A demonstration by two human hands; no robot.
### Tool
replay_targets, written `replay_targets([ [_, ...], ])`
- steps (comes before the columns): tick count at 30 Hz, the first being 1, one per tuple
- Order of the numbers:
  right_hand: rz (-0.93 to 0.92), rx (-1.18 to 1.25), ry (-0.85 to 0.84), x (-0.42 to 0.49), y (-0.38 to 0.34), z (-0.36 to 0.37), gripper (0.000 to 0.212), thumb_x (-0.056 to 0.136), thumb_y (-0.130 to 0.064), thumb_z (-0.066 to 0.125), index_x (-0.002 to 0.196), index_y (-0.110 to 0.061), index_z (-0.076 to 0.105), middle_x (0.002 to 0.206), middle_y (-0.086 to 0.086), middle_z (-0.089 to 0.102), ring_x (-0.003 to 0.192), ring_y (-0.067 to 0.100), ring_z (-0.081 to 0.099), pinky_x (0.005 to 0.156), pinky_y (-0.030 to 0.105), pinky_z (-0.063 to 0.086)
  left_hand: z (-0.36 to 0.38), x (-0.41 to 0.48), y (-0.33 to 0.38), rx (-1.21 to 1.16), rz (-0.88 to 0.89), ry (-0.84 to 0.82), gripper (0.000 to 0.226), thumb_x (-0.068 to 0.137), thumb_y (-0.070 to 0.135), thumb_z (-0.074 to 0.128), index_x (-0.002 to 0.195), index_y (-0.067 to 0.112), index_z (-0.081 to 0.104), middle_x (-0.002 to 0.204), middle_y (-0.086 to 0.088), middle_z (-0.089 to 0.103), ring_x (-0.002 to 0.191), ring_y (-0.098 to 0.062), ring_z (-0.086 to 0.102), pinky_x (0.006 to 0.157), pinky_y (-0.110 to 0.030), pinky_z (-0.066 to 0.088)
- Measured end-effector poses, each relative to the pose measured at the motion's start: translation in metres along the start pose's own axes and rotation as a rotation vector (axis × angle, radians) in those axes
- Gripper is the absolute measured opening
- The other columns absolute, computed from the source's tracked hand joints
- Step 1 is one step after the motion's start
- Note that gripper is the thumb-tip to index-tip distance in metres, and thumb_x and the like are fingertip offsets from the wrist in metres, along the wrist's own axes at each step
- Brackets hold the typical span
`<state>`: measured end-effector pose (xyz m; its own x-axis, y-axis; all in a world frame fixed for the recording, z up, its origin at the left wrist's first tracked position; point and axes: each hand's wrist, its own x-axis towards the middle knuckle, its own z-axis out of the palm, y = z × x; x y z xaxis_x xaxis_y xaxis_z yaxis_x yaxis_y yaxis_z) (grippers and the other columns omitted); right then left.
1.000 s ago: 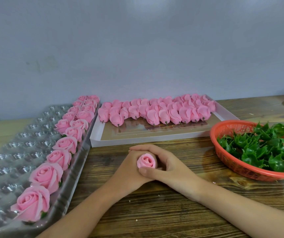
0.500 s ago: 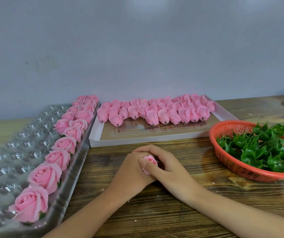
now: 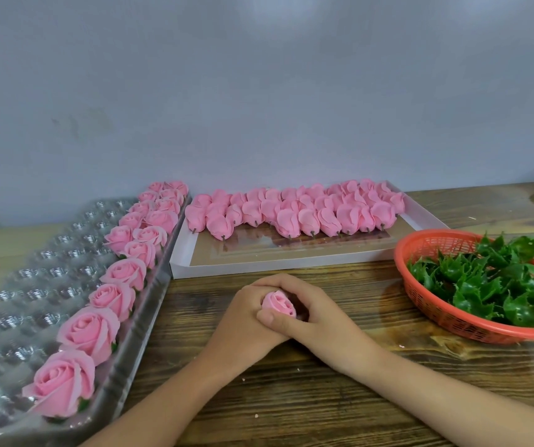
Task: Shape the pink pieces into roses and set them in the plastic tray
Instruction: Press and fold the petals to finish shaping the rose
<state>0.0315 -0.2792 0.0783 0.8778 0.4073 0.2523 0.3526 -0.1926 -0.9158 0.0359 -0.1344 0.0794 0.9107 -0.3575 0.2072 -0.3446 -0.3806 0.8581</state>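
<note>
Fingers (image 3: 294, 285) cup sm. pink rose (image 3: 279, 303), petals furled tight, btm hidden.

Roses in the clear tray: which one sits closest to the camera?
The rose at the plastic tray's near end, bottom left; all the other roses line up behind it toward the wall.

Bud (image 3: 279, 304): small pink rose, petals tightly wrapped, top up, gripped between left hand (image 3: 243, 321) and right hand (image 3: 317, 314).
Pink pieces (image 3: 294, 214): unshaped, short dark stems, overlapping rows at the white box's (image 3: 291, 262) back.
Finished roses (image 3: 89, 330): open blooms along the tray's right edge.
Plastic tray (image 3: 33, 285): clear, dimpled, at left on the bench (image 3: 323, 398).
</note>
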Motion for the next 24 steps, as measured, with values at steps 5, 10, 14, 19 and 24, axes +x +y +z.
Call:
replay_targets([
  [5,0.029,0.145,-0.161,0.003,-0.001,-0.013,0.047,0.085,-0.017,0.073,0.13,-0.021,0.06,0.122,-0.005,0.067,0.113,0.011,0.063,0.093,0.021,0.048,-0.003,0.002,0.01,0.072,0.136,-0.067,0.012,0.079,0.009,0.072,0.074,-0.001,0.066,0.076,-0.01,0.067,0.074,-0.022,0.064,0.068,-0.039,0.053],
  [10,0.055,0.285,-0.339,0.006,-0.001,-0.025,0.058,0.08,-0.014,0.074,0.135,-0.019,0.058,0.131,0.002,0.064,0.12,0.015,0.06,0.095,0.023,0.048,-0.007,0.0,0.009,-0.026,0.119,-0.245,0.025,0.079,0.011,0.072,0.062,0.011,0.055,0.066,-0.016,0.055,0.059,-0.024,0.05,0.057,-0.035,0.043],
  [14,0.081,0.44,-0.383,0.009,0.002,-0.031,0.067,0.077,-0.019,0.081,0.139,-0.018,0.055,0.131,0.003,0.064,0.122,0.019,0.058,0.099,0.025,0.046,-0.026,0.002,0.027,-0.011,0.119,-0.393,0.015,0.078,0.024,0.077,0.089,0.029,0.068,0.097,0.008,0.069,0.088,-0.009,0.065,0.08,-0.029,0.053],
  [19,0.112,0.529,-0.348,0.011,0.008,-0.033,0.066,0.078,-0.032,0.081,0.138,-0.017,0.056,0.132,0.009,0.063,0.12,0.022,0.06,0.108,0.035,0.044,-0.093,0.007,0.063,0.094,0.013,-0.026,0.056,0.041,0.066,0.08,0.063,0.018,0.062,0.059,0.005,0.057,0.052,-0.01,0.05,0.052,-0.015,0.046],
  [24,0.143,0.537,-0.284,0.011,0.01,-0.032,0.052,0.085,-0.033,0.075,0.132,-0.018,0.061,0.127,0.01,0.066,0.116,0.02,0.063,0.105,0.035,0.048,-0.198,0.011,0.036,-0.3,0.009,0.248,0.018,0.073,0.005,0.066,0.068,0.022,0.068,0.063,0.004,0.06,0.054,-0.009,0.056,0.05,-0.016,0.049],
])
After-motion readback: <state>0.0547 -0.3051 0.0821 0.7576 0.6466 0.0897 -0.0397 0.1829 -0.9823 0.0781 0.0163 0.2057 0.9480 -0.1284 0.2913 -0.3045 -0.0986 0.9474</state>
